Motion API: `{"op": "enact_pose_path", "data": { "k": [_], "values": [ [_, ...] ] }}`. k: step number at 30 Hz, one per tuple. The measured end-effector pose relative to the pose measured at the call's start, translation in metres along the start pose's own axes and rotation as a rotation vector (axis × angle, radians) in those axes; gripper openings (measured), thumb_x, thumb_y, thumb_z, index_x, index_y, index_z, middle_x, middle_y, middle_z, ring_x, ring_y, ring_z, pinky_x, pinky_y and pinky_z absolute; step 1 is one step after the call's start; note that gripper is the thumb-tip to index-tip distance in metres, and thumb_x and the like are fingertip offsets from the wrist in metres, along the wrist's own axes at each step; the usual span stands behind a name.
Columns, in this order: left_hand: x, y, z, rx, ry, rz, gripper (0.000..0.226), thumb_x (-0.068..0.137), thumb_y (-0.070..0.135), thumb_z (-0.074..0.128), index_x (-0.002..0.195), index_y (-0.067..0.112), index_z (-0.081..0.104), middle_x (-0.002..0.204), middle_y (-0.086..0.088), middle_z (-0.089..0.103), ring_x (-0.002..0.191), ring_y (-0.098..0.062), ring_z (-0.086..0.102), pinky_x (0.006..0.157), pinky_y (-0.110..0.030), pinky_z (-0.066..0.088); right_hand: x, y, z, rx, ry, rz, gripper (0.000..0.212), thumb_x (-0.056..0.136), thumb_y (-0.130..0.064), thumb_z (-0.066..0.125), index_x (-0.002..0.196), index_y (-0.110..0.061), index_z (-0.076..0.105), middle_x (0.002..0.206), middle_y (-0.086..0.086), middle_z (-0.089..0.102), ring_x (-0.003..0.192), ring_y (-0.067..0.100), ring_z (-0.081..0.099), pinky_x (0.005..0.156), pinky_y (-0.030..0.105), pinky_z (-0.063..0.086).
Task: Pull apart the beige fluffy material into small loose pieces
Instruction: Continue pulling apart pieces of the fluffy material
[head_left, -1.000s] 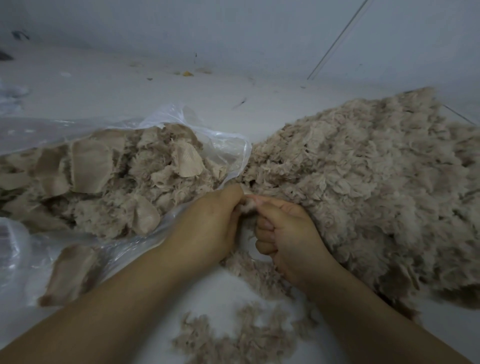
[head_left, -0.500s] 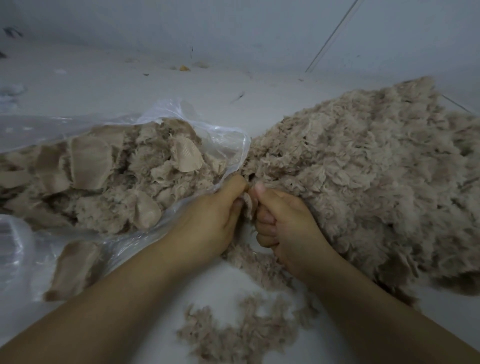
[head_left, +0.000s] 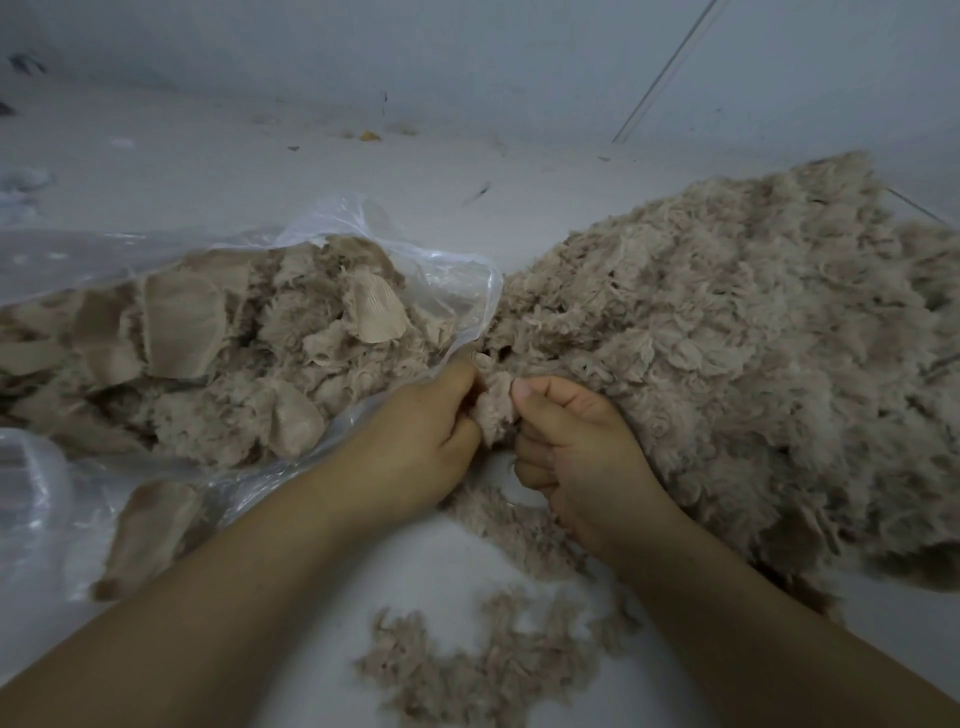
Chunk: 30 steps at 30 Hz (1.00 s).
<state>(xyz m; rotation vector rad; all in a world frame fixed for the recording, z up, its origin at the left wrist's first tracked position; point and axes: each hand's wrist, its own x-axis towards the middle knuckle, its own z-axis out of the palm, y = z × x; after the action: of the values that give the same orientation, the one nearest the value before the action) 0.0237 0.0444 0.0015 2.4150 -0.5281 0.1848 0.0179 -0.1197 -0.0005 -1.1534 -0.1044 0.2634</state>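
Observation:
A small beige fluffy piece (head_left: 496, 408) sits between my two hands at the middle of the view. My left hand (head_left: 415, 441) pinches its left side with thumb and fingers. My right hand (head_left: 576, 452) pinches its right side, thumb on top and the other fingers curled under. A big heap of loose beige fluff (head_left: 727, 364) lies right of my hands and touches my right hand. A clear plastic bag (head_left: 457, 280) with larger beige chunks (head_left: 234, 358) lies open to the left.
Small torn bits of fluff (head_left: 478, 670) lie scattered on the white floor (head_left: 260, 171) near my forearms. One flat beige chunk (head_left: 145, 535) rests on the plastic at the lower left. A white wall rises behind, with a thin dark cable (head_left: 665, 73) running down it.
My hands have stayed together over the same spot. The piece between them now shows wider, with my right thumb lifted onto its top edge.

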Motion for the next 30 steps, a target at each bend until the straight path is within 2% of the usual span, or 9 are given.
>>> {"op": "enact_pose_path", "data": {
  "k": [4,7,11,16,19,24,26,28,30],
  "values": [
    [-0.003,0.001,-0.001,0.211,-0.036,0.057,0.007,0.091,0.032,0.040,0.095,0.032,0.035,0.080,0.008,0.057,0.074,-0.014,0.055,0.066,-0.035,0.043,0.001,-0.002,0.000,0.071,-0.030,-0.001,0.028,0.091,-0.018,0.054,0.066,-0.015,0.064,0.048,-0.005,0.026,0.037,0.003,0.019,0.036,0.014,0.019],
    [-0.004,0.007,-0.001,0.141,-0.052,0.087,0.006,0.093,0.021,0.048,0.096,0.026,0.046,0.086,0.011,0.056,0.081,-0.009,0.053,0.068,-0.030,0.038,-0.002,-0.004,0.000,0.082,-0.081,-0.006,0.028,0.083,-0.028,0.056,0.058,-0.021,0.065,0.047,-0.006,0.030,0.036,0.002,0.020,0.036,0.014,0.017],
    [-0.002,0.009,-0.004,0.166,-0.085,0.033,0.031,0.093,0.021,0.047,0.123,0.028,0.050,0.115,0.009,0.062,0.102,-0.010,0.057,0.084,-0.032,0.045,-0.003,-0.006,-0.001,0.072,-0.056,-0.006,0.036,0.085,-0.037,0.064,0.054,-0.021,0.052,0.047,-0.005,0.029,0.037,0.006,0.020,0.037,0.015,0.020],
    [-0.002,0.007,-0.003,0.110,-0.091,0.084,0.033,0.093,0.019,0.055,0.125,0.022,0.054,0.119,0.005,0.061,0.110,-0.012,0.056,0.091,-0.033,0.045,-0.002,-0.004,-0.001,0.020,-0.046,-0.024,0.043,0.084,-0.044,0.059,0.054,-0.015,0.049,0.046,0.000,0.036,0.039,0.011,0.031,0.040,0.017,0.029],
    [0.002,0.002,0.000,0.124,-0.073,0.148,0.030,0.097,0.014,0.052,0.124,0.016,0.062,0.132,0.002,0.059,0.120,-0.011,0.051,0.102,-0.016,0.035,-0.004,-0.003,-0.001,-0.008,-0.036,-0.035,0.042,0.083,-0.041,0.060,0.053,-0.013,0.051,0.050,0.007,0.041,0.044,0.018,0.041,0.045,0.022,0.036],
    [0.004,-0.002,0.002,0.122,-0.060,0.191,0.031,0.096,0.010,0.052,0.122,0.018,0.067,0.137,0.006,0.056,0.119,-0.005,0.048,0.096,0.001,0.026,-0.004,-0.003,0.001,-0.017,0.010,-0.046,0.044,0.083,-0.034,0.061,0.050,-0.015,0.041,0.054,0.008,0.026,0.051,0.022,0.018,0.053,0.037,0.016],
    [0.005,-0.004,0.003,0.104,-0.068,0.196,0.032,0.094,0.012,0.049,0.119,0.017,0.069,0.134,0.006,0.059,0.116,-0.005,0.050,0.094,0.003,0.028,-0.006,-0.005,0.003,0.024,0.013,-0.046,0.045,0.085,-0.030,0.062,0.049,-0.017,0.038,0.049,0.005,0.026,0.051,0.024,0.013,0.054,0.036,0.015],
    [0.007,-0.005,0.002,0.049,-0.083,0.146,0.032,0.095,0.010,0.048,0.118,0.018,0.069,0.132,0.006,0.060,0.115,-0.006,0.056,0.097,-0.008,0.037,-0.008,-0.006,0.003,0.086,-0.002,-0.048,0.049,0.090,-0.022,0.060,0.044,-0.018,0.044,0.043,-0.002,0.037,0.040,0.013,0.029,0.047,0.022,0.029],
    [0.009,-0.008,0.003,0.032,-0.066,0.097,0.033,0.096,0.007,0.049,0.122,0.018,0.066,0.131,0.005,0.061,0.117,-0.008,0.056,0.099,-0.011,0.037,-0.008,-0.007,0.002,0.146,-0.003,-0.047,0.052,0.093,-0.016,0.054,0.042,-0.021,0.052,0.041,-0.005,0.047,0.037,0.007,0.047,0.045,0.019,0.042]
  ]
}}
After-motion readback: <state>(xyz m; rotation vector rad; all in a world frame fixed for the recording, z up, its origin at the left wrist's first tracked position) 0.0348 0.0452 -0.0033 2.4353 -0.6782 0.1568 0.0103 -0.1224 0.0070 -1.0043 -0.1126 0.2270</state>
